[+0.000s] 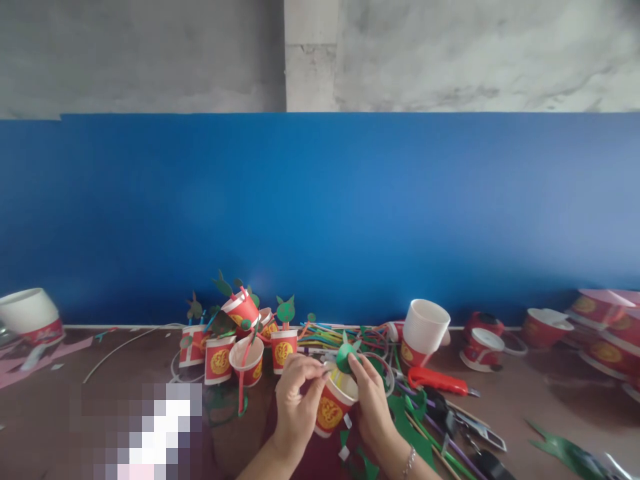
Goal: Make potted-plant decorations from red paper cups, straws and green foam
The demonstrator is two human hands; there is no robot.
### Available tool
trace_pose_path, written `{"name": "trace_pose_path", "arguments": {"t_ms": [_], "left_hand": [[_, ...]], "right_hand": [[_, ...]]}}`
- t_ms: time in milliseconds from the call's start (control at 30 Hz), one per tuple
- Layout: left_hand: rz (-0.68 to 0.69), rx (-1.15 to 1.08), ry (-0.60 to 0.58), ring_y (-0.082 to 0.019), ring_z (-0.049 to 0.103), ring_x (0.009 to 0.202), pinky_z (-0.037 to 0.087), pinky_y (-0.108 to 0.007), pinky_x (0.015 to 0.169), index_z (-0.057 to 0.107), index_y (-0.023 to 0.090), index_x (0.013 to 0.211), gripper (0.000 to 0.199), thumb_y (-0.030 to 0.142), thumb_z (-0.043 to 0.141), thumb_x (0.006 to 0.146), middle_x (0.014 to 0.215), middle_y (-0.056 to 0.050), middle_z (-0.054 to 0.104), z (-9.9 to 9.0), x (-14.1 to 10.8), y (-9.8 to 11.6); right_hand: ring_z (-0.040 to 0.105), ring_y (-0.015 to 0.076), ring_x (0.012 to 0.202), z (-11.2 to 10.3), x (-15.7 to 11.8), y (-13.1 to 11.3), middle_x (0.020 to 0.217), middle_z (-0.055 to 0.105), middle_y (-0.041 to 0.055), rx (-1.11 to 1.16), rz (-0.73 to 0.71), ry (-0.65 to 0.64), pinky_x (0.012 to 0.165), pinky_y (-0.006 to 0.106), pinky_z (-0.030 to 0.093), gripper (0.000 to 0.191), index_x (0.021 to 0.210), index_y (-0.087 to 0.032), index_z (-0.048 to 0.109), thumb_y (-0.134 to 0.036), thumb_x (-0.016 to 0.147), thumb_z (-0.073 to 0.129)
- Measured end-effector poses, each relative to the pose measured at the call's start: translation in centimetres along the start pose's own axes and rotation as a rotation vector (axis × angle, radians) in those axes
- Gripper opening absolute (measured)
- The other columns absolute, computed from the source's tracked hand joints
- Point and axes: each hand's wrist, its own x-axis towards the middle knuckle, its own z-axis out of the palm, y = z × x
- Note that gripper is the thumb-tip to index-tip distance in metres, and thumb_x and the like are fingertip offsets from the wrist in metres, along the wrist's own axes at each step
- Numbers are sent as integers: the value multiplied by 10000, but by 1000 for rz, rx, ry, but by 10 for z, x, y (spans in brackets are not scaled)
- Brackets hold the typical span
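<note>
A red and white paper cup (pixel 330 410) with a yellow emblem stands tilted between my two hands. My left hand (pixel 300 393) is at the cup's left rim, thumb and forefinger pinched together on a small whitish piece (pixel 329 367). On the other side, my right hand (pixel 370 393) grips a green paper head with pointed ears (pixel 345 357), held above the cup's opening. Something yellow shows inside the cup. Small white bits and green paper scraps (pixel 367 467) lie just below it.
Decorated cups (pixel 219 360) cluster at the back left of the brown table (pixel 150 360). Colored stems (pixel 340 337) lie behind my hands. To the right are a white cup stack (pixel 425 327), a red cutter (pixel 435 380), scissors (pixel 480 430) and more red cups (pixel 545 328).
</note>
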Motion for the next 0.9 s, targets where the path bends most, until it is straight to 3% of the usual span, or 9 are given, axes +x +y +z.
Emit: {"name": "trace_pose_path", "arguments": {"t_ms": [67, 233, 400, 467, 633, 800, 900], "left_hand": [[-74, -14, -3, -202, 613, 779, 496, -329, 745, 665, 209, 707, 80, 238, 636, 776, 761, -42, 662, 1, 2, -3], [-303, -76, -2, -221, 630, 871, 485, -337, 809, 710, 197, 810, 136, 308, 654, 755, 872, -64, 689, 2, 4, -15], [-519, -209, 50, -202, 632, 853, 491, -312, 767, 655, 188, 1056, 353, 357, 655, 746, 923, -64, 684, 1, 3, -23], [-544, -268, 98, -180, 628, 791, 495, -297, 730, 629, 164, 1025, 337, 348, 654, 743, 843, -48, 665, 1, 4, -24], [-510, -331, 124, -123, 579, 647, 472, -240, 632, 550, 179, 900, 244, 319, 659, 732, 678, 31, 559, 2, 6, -21], [-523, -361, 129, -127, 593, 704, 472, -239, 682, 578, 180, 914, 270, 329, 679, 713, 732, 11, 596, 3, 6, -18], [-588, -394, 90, -165, 628, 754, 489, -268, 708, 628, 161, 876, 289, 362, 701, 682, 788, -36, 659, 5, 7, -20]], "right_hand": [[655, 259, 848, -3, 2, 1, 907, 709, 52, -68, -31, -1, 677, 309, 528, 354, 920, -189, 620, -470, 708, 660], [526, 270, 1149, -8, -1, 4, 1213, 610, 54, -283, -75, 139, 847, 293, 496, 518, 1117, -207, 605, -515, 703, 651], [545, 270, 1124, -6, -7, 1, 1205, 620, 61, -294, -124, -92, 877, 311, 478, 543, 1184, -209, 573, -487, 723, 638], [541, 266, 1132, -6, -7, 1, 1191, 629, 64, -281, -135, -128, 905, 326, 462, 549, 1199, -205, 562, -474, 727, 640], [478, 272, 1209, -10, -5, 8, 1254, 589, 56, -295, -93, -72, 964, 359, 422, 576, 1207, -226, 573, -460, 692, 680], [411, 268, 1270, -15, -4, 10, 1318, 534, 55, -338, -128, -15, 1017, 365, 377, 515, 1171, -230, 614, -485, 725, 649], [443, 266, 1243, -18, -3, 12, 1283, 565, 54, -349, -163, -29, 1000, 361, 395, 505, 1147, -233, 631, -504, 721, 647]]}}
